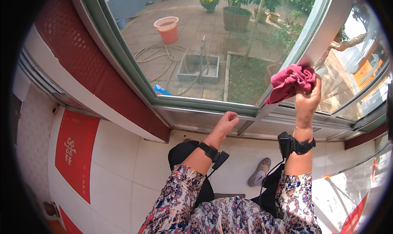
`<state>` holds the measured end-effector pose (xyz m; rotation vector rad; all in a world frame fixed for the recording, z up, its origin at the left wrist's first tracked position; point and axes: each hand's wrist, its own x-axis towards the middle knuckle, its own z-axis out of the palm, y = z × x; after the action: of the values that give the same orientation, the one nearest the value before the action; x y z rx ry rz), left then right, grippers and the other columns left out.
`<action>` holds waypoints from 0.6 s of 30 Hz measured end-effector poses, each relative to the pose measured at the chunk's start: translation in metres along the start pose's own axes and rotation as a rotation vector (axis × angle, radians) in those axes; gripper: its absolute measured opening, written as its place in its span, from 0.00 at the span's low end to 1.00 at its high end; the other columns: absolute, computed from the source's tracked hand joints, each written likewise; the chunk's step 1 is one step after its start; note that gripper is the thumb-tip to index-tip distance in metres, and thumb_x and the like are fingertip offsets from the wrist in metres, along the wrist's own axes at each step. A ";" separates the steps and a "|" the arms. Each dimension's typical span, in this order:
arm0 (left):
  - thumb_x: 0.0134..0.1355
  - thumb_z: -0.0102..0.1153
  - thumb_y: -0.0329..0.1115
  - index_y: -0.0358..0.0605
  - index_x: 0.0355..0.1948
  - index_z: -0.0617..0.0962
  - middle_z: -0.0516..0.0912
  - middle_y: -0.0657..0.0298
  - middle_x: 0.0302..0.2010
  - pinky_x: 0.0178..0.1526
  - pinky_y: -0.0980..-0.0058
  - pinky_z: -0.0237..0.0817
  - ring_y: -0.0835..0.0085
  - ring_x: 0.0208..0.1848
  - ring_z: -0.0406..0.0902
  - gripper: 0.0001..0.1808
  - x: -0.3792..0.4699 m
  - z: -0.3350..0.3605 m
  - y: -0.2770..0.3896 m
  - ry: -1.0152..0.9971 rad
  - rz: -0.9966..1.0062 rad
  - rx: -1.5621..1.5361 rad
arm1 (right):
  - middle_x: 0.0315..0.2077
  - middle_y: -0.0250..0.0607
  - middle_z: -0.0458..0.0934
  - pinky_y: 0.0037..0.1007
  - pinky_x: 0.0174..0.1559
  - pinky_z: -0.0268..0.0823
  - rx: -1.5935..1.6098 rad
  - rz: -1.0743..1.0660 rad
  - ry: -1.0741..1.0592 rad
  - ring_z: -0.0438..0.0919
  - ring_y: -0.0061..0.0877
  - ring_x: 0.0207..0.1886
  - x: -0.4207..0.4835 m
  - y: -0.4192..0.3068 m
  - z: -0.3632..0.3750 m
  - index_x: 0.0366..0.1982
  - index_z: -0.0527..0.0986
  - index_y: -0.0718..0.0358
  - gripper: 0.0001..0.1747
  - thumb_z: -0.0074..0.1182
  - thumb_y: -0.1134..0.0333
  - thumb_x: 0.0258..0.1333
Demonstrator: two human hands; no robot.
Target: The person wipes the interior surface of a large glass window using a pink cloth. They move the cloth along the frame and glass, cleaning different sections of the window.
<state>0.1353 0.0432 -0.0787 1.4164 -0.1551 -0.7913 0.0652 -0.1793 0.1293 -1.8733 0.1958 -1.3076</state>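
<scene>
A crumpled dark pink cloth (291, 80) is bunched in my right hand (308, 96), against the metal upright (333, 22) between the screened window and the glass pane to its right. One corner of the cloth hangs down to the left, and the fabric hides most of my fingers. My left hand (227, 122) is loosely closed with nothing visible in it. It is beside the lower rail (208, 107) of the window frame; whether it touches the rail is unclear. Fine mesh screen (190, 80) fills the window in front of me.
A dark red wall strip (92, 77) borders the window on the left. On the tiled floor (116, 160) lies a red mat (76, 154) bearing writing. A thin pole (353, 166) leans at the right. Through the screen show an orange bucket (166, 30), a hose (156, 54) and a sink (198, 68).
</scene>
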 end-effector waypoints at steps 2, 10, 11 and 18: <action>0.65 0.61 0.37 0.43 0.56 0.73 0.76 0.68 0.46 0.45 0.79 0.64 0.82 0.44 0.70 0.21 0.000 0.000 0.000 0.016 0.002 0.021 | 0.44 0.33 0.80 0.25 0.51 0.71 0.117 -0.095 0.000 0.78 0.20 0.47 0.057 -0.027 -0.007 0.54 0.73 0.65 0.25 0.61 0.83 0.52; 0.63 0.63 0.39 0.40 0.56 0.74 0.78 0.61 0.48 0.53 0.72 0.66 0.74 0.50 0.72 0.23 0.001 -0.003 -0.004 0.030 0.026 0.051 | 0.53 0.47 0.76 0.25 0.52 0.70 0.065 -0.683 -0.017 0.78 0.31 0.52 0.220 -0.099 -0.027 0.54 0.74 0.68 0.17 0.56 0.77 0.63; 0.63 0.63 0.39 0.40 0.56 0.74 0.78 0.61 0.47 0.53 0.72 0.66 0.74 0.50 0.72 0.23 0.001 -0.003 -0.005 0.031 0.022 0.050 | 0.51 0.42 0.79 0.26 0.52 0.71 -0.145 -0.717 0.061 0.79 0.29 0.51 0.220 -0.097 -0.028 0.53 0.76 0.62 0.16 0.57 0.70 0.64; 0.63 0.64 0.40 0.42 0.55 0.75 0.77 0.63 0.46 0.53 0.72 0.66 0.74 0.49 0.72 0.23 0.001 -0.002 -0.002 0.040 0.013 0.044 | 0.36 0.30 0.84 0.23 0.45 0.71 -0.041 -0.474 0.013 0.79 0.15 0.39 0.169 -0.067 -0.016 0.48 0.78 0.58 0.12 0.59 0.63 0.65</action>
<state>0.1360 0.0448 -0.0815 1.4698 -0.1517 -0.7524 0.1063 -0.2359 0.2976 -2.0205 -0.2331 -1.6365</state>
